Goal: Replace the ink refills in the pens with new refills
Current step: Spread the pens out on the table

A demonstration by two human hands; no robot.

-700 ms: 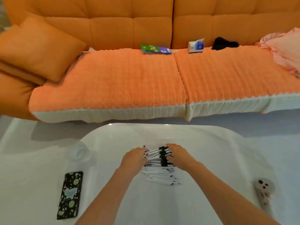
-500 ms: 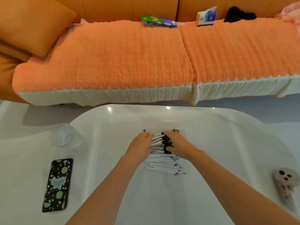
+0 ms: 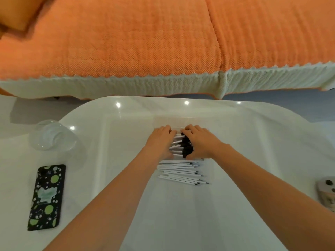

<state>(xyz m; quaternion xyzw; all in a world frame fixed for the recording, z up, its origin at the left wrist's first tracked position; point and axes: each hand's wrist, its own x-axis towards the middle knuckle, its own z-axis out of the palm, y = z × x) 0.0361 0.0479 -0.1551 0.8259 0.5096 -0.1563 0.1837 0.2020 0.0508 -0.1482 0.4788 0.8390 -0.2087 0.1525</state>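
Head view, left to right: a phone [image 3: 46, 197] in a black case with green spots lies flat near the left edge of the white bench [image 3: 126, 205], and a clear glass bowl [image 3: 52, 137] stands beyond it. At the middle, the left hand [image 3: 160, 140] lies against the left side of a bundle of pens [image 3: 178, 146], white barrels with black caps. Its fingers bend over the far end, so its grip is closed on the bundle from that side. The right hand [image 3: 201, 142] covers the capped ends with fingers curled over them likewise, and the bundle sits pinched between both hands on the bench. Just nearer the person lie thin white sticks with dark tips, which I take to be the refills [image 3: 181, 172], fanned loosely and touching one another. At the far right edge a grey device [image 3: 326, 192] with dark buttons is partly cut off.

The pens should be light, stiff and smooth, so a bundle will likely slide and scatter if squeezed unevenly. One pen is best taken by the middle of its barrel, with the other hand on the end that opens. The refills look thin and probably bendable; hold them near the middle, away from the inky tip.
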